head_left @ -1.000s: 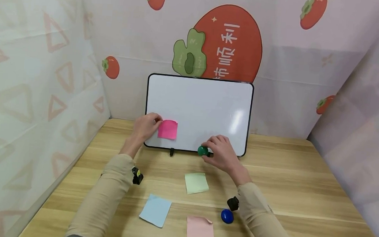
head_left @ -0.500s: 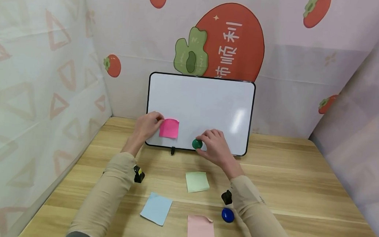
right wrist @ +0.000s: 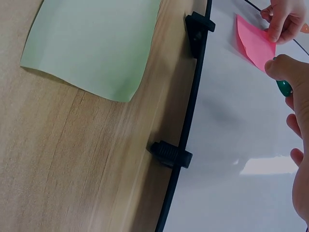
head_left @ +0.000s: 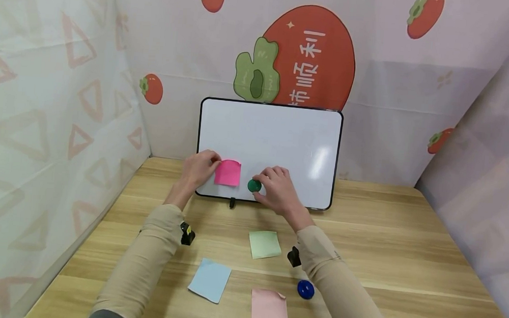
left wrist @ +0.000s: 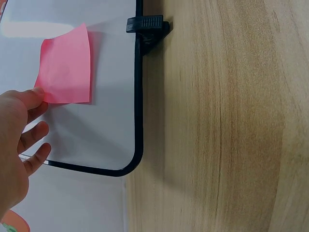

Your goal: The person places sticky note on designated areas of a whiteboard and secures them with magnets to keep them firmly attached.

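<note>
A bright pink sticky note lies against the lower left of the whiteboard. My left hand pinches the note's upper left corner between thumb and finger; in the left wrist view the pink note stands slightly off the board, casting a shadow. My right hand grips a round green magnet by its edges, a short way right of the note. Mostly hidden behind the thumb in the right wrist view is the green magnet.
On the wooden table lie a pale green note, a light blue note, a pale pink note and a blue magnet near my right forearm. Black clips hold up the board's lower edge.
My right hand has moved left and slightly up with the green magnet, from the board's lower edge toward the pink note. The left hand keeps its pinch on the note in place.
</note>
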A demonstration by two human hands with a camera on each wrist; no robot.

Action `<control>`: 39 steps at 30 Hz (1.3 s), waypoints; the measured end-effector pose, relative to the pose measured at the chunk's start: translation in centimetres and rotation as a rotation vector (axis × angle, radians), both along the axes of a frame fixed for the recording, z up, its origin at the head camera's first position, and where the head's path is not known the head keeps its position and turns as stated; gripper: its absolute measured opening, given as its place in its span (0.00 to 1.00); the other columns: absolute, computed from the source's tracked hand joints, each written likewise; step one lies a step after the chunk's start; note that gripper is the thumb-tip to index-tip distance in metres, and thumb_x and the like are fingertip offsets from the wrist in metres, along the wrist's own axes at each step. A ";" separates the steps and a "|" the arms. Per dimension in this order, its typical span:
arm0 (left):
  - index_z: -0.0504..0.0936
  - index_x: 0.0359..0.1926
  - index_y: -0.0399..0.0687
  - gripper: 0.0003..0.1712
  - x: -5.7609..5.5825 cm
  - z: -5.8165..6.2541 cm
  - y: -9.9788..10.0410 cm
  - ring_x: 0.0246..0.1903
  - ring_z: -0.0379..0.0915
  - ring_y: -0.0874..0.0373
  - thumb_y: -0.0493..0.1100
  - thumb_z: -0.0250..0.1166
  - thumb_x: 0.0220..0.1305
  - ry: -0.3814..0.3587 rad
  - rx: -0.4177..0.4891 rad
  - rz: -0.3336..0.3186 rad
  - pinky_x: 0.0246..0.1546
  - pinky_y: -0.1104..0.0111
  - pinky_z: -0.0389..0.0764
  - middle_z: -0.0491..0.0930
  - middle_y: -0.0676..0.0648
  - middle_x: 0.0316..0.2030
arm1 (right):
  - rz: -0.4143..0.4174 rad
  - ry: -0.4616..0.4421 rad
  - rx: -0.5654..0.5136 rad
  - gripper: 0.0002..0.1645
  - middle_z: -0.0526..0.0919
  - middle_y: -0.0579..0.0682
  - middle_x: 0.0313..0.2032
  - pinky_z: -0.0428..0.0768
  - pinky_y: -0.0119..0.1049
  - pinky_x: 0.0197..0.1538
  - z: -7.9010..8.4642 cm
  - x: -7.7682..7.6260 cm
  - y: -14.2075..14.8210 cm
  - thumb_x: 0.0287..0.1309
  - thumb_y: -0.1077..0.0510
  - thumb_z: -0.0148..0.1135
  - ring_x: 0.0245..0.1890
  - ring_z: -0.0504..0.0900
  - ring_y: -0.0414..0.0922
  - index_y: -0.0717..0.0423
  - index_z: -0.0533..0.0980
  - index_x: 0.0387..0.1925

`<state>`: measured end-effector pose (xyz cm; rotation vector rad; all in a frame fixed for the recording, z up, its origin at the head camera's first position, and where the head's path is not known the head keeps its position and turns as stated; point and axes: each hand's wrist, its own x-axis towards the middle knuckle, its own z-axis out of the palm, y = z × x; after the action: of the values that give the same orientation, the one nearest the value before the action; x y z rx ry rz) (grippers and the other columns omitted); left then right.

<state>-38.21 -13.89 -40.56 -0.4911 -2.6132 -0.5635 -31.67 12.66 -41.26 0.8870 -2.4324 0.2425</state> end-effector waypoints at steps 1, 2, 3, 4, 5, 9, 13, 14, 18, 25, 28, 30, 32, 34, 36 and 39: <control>0.87 0.41 0.46 0.07 0.0 0.0 0.0 0.36 0.84 0.53 0.42 0.66 0.67 -0.003 -0.001 0.001 0.34 0.61 0.81 0.88 0.46 0.39 | 0.001 0.008 0.002 0.21 0.80 0.49 0.41 0.70 0.50 0.59 0.0 -0.1 -0.2 0.53 0.50 0.74 0.46 0.76 0.50 0.52 0.83 0.48; 0.87 0.42 0.46 0.07 0.0 0.0 0.0 0.36 0.84 0.53 0.43 0.65 0.67 -0.008 -0.002 0.003 0.34 0.61 0.81 0.88 0.47 0.39 | 0.002 0.018 0.004 0.21 0.80 0.49 0.41 0.70 0.50 0.59 -0.1 -0.2 -0.3 0.52 0.50 0.74 0.46 0.77 0.50 0.52 0.83 0.47; 0.87 0.42 0.46 0.07 0.0 -0.1 -0.1 0.36 0.84 0.53 0.43 0.65 0.67 -0.013 -0.001 0.003 0.35 0.61 0.81 0.88 0.47 0.39 | 0.001 0.023 0.006 0.20 0.80 0.49 0.41 0.70 0.50 0.59 -0.1 -0.3 -0.5 0.53 0.50 0.73 0.46 0.77 0.50 0.52 0.83 0.47; 0.87 0.42 0.46 0.07 0.0 -0.1 -0.1 0.37 0.83 0.53 0.43 0.65 0.67 -0.019 -0.001 0.004 0.35 0.61 0.81 0.88 0.47 0.40 | 0.000 0.028 0.007 0.20 0.80 0.49 0.41 0.70 0.50 0.59 -0.2 -0.4 -0.7 0.53 0.50 0.73 0.46 0.77 0.50 0.52 0.83 0.47; 0.87 0.42 0.46 0.08 0.0 -0.1 -0.1 0.37 0.83 0.53 0.43 0.65 0.67 -0.023 -0.001 0.005 0.35 0.61 0.81 0.87 0.47 0.40 | -0.003 0.033 0.009 0.20 0.80 0.49 0.40 0.70 0.50 0.58 -0.2 -0.5 -0.8 0.53 0.50 0.73 0.46 0.77 0.50 0.52 0.83 0.47; 0.87 0.42 0.46 0.08 -0.1 -0.2 -0.2 0.37 0.83 0.53 0.42 0.65 0.67 -0.026 0.001 0.006 0.36 0.60 0.81 0.87 0.46 0.40 | -0.004 0.054 0.014 0.20 0.80 0.49 0.40 0.71 0.50 0.58 -0.2 -0.8 -1.5 0.53 0.50 0.73 0.45 0.77 0.50 0.52 0.83 0.47; 0.87 0.42 0.45 0.08 -0.2 -0.4 -0.2 0.37 0.83 0.52 0.42 0.65 0.67 -0.023 0.005 0.004 0.37 0.60 0.81 0.87 0.46 0.40 | -0.012 0.063 0.023 0.20 0.80 0.50 0.40 0.72 0.50 0.58 -0.1 -1.0 -2.1 0.53 0.50 0.73 0.45 0.77 0.50 0.52 0.82 0.47; 0.87 0.42 0.45 0.08 -0.2 -0.4 -0.3 0.37 0.83 0.52 0.42 0.65 0.67 -0.023 0.006 0.004 0.37 0.60 0.81 0.87 0.46 0.40 | -0.017 0.063 0.027 0.20 0.80 0.50 0.40 0.72 0.50 0.58 0.0 -1.1 -2.2 0.53 0.50 0.73 0.45 0.77 0.50 0.52 0.82 0.47; 0.87 0.42 0.46 0.07 -0.4 -0.6 -0.4 0.37 0.83 0.53 0.42 0.65 0.67 -0.013 0.004 0.011 0.37 0.60 0.81 0.87 0.46 0.39 | -0.037 0.059 0.043 0.21 0.80 0.49 0.41 0.71 0.50 0.59 0.1 -1.4 -2.8 0.54 0.49 0.72 0.46 0.77 0.50 0.52 0.82 0.48; 0.87 0.42 0.47 0.08 -0.4 -0.7 -0.5 0.38 0.83 0.54 0.43 0.64 0.68 -0.016 -0.007 0.018 0.39 0.61 0.81 0.87 0.47 0.40 | -0.039 0.072 0.050 0.19 0.80 0.49 0.41 0.71 0.50 0.59 0.1 -2.0 -3.8 0.54 0.50 0.72 0.46 0.77 0.50 0.50 0.82 0.48; 0.87 0.43 0.46 0.08 -0.4 -0.6 -0.6 0.39 0.83 0.53 0.43 0.64 0.68 -0.019 -0.006 0.014 0.39 0.60 0.81 0.87 0.47 0.40 | -0.045 0.086 0.053 0.19 0.80 0.50 0.41 0.70 0.50 0.60 0.2 -2.3 -4.2 0.55 0.49 0.71 0.47 0.76 0.50 0.50 0.82 0.48; 0.87 0.43 0.46 0.08 -0.4 -0.4 -0.6 0.39 0.83 0.53 0.43 0.64 0.69 -0.022 -0.004 0.010 0.40 0.60 0.81 0.87 0.46 0.40 | -0.056 0.098 0.057 0.19 0.80 0.50 0.42 0.70 0.50 0.60 0.2 -2.4 -4.5 0.55 0.48 0.71 0.47 0.76 0.50 0.50 0.82 0.48; 0.87 0.43 0.46 0.08 -0.5 -0.3 -0.6 0.40 0.83 0.53 0.43 0.64 0.69 -0.026 -0.004 0.006 0.40 0.60 0.81 0.87 0.46 0.41 | -0.069 0.112 0.062 0.20 0.80 0.50 0.42 0.71 0.50 0.59 0.2 -2.6 -4.7 0.56 0.47 0.71 0.47 0.77 0.51 0.50 0.82 0.47; 0.87 0.43 0.46 0.08 -0.4 -0.3 -0.6 0.40 0.83 0.53 0.43 0.64 0.68 -0.030 -0.006 0.007 0.40 0.60 0.82 0.87 0.46 0.41 | -0.079 0.134 0.063 0.19 0.81 0.50 0.41 0.71 0.50 0.59 0.3 -2.7 -5.0 0.55 0.47 0.71 0.46 0.77 0.51 0.50 0.82 0.47; 0.87 0.43 0.46 0.08 -0.4 -0.2 -0.6 0.40 0.83 0.53 0.43 0.64 0.68 -0.034 -0.005 0.008 0.40 0.61 0.82 0.87 0.46 0.40 | -0.079 0.153 0.055 0.19 0.81 0.50 0.41 0.72 0.50 0.58 0.4 -2.9 -5.2 0.55 0.48 0.72 0.46 0.78 0.51 0.50 0.82 0.46; 0.87 0.43 0.46 0.08 -0.4 -0.2 -0.6 0.40 0.83 0.53 0.43 0.64 0.68 -0.034 0.000 0.004 0.40 0.61 0.82 0.87 0.46 0.40 | -0.078 0.172 0.049 0.18 0.81 0.50 0.40 0.73 0.50 0.57 0.6 -3.0 -5.5 0.54 0.49 0.72 0.45 0.78 0.51 0.50 0.83 0.45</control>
<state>-38.62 -14.53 -40.80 -0.4806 -2.6459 -0.5755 -34.70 7.18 -40.66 0.7978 -2.3158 0.0744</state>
